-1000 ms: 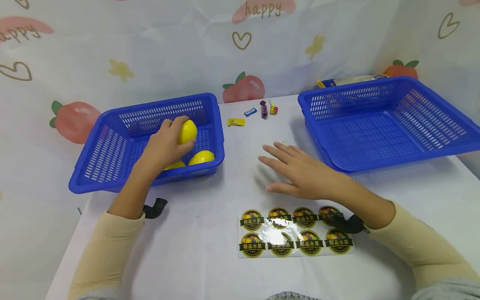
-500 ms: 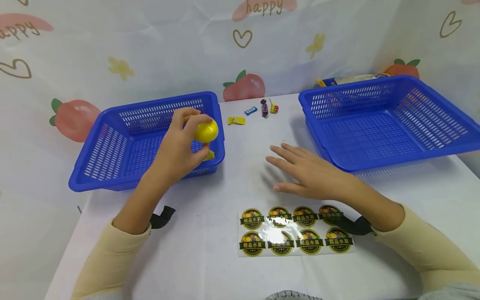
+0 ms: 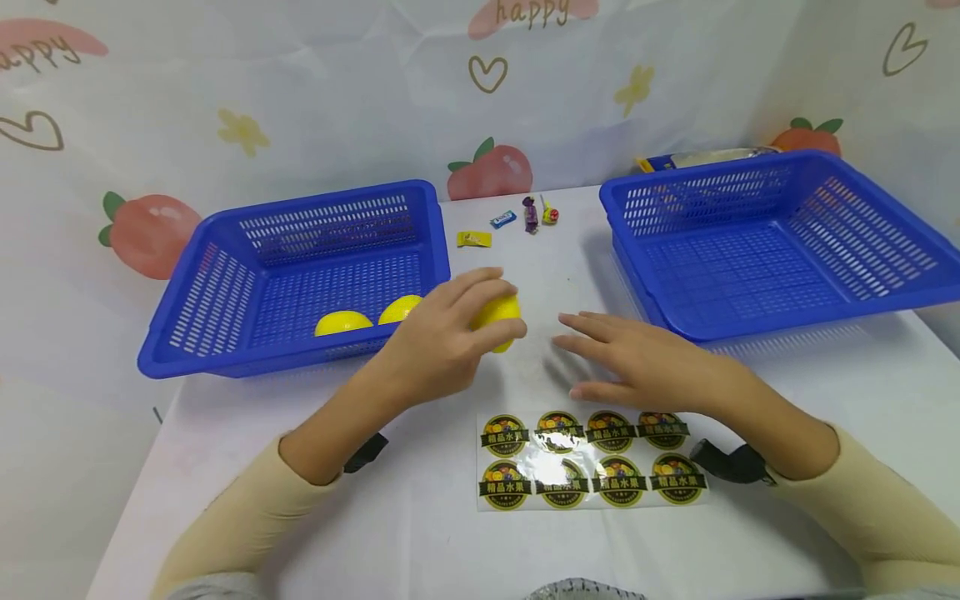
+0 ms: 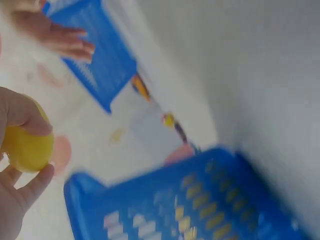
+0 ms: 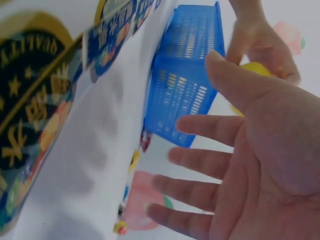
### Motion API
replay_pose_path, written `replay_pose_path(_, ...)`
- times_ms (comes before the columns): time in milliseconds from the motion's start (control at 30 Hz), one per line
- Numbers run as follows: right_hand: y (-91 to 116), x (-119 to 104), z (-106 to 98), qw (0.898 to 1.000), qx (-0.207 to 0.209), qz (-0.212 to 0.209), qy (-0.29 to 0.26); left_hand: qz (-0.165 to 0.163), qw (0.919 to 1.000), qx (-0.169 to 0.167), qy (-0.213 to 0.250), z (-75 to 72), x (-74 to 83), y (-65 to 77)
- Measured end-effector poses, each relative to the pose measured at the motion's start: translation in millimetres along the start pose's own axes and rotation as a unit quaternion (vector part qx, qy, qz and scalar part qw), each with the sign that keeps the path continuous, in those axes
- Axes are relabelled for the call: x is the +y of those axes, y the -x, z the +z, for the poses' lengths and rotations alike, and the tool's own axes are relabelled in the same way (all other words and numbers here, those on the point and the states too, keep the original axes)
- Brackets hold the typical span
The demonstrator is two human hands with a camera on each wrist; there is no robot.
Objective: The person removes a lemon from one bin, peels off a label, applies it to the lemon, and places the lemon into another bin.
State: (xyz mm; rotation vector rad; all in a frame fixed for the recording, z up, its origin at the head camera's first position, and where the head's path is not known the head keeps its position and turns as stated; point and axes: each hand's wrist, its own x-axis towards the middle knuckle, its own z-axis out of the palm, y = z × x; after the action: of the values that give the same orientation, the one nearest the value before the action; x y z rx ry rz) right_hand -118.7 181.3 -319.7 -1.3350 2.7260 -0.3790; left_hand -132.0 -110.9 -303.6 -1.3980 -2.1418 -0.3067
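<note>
- Clear sheet of round black-and-gold fruit stickers (image 3: 592, 460): laid flat on the white-clothed table (image 3: 435, 533), nearest of the goods; touched by neither hand.
- Right hand (image 3: 645, 358): found beyond the sheet, palm bare, fingers straight and spread apart, nothing held; aimed toward the left hand, from which it was parted by a gap.
- Left hand (image 3: 438, 346): fingers and thumb clamped round one glossy yellow lemon-shaped fruit (image 3: 500, 313).
- Change noted: within the last second the held fruit had been lifted from inside the left basket, carried over its side and brought to the space between the two baskets, near the right fingertips. Whether the table was touched by it could not be told.
- Meaning for the work, as judged: one fruit was taken out, but no placing or passing had been completed.
- Two further yellow lemon-shaped fruits (image 3: 342, 322) (image 3: 401, 308): left side by side against the near wall within the blue perforated plastic basket (image 3: 300, 292) on the left.
- Second blue perforated plastic basket (image 3: 750, 267): stood on the right; no fruit was seen in it.
- Wrapped sweets, yellow (image 3: 474, 239), blue (image 3: 503, 219) and purple (image 3: 530, 215), with a small round lollipop (image 3: 550, 215): scattered at the table's far edge, undisturbed.
- Blue-and-yellow packet (image 3: 712, 158): partly hidden behind the second basket.
</note>
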Motion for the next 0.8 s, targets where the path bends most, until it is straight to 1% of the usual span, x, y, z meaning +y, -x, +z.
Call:
replay_pose_path(100, 3.5, -2.2, 2.4, 1.0, -0.011, -0.007, 0.013, 0.023, 0.9995, -0.018, -0.007, 15.5, 8.6, -1.5)
replay_pose_path(200, 6.3, -5.5, 3.9, 0.999, -0.03, 0.001, 0.015, 0.028, 0.9986, -0.044, -0.005, 28.0, 14.7, -0.5)
replay_pose_path(300, 8.4, -8.3, 5.0, 0.999, -0.043, 0.004, 0.007, 0.014, 0.9962, -0.086, 0.003, 35.8, 17.8, -0.8)
replay_pose_path(467, 8.7, -13.0, 10.1, 0.998, -0.063, -0.001, 0.002, -0.022, 0.9888, -0.145, 0.026, 39.3, 15.8, -2.8)
replay_pose_path(567, 8.9, -16.9, 13.3, 0.997, -0.077, 0.002, 0.012, -0.033, 0.9835, -0.175, 0.031, 40.5, 12.3, -4.2)
replay_pose_path(633, 9.3, -19.6, 15.1, 0.996, -0.089, 0.008, 0.019, -0.038, 0.9786, -0.2, 0.03, 42.0, 9.5, -5.3)
replay_pose_path(800, 8.5, -23.6, 19.0, 0.994, -0.107, 0.017, 0.017, -0.062, 0.9608, -0.269, 0.029, 47.4, 1.7, -9.5)
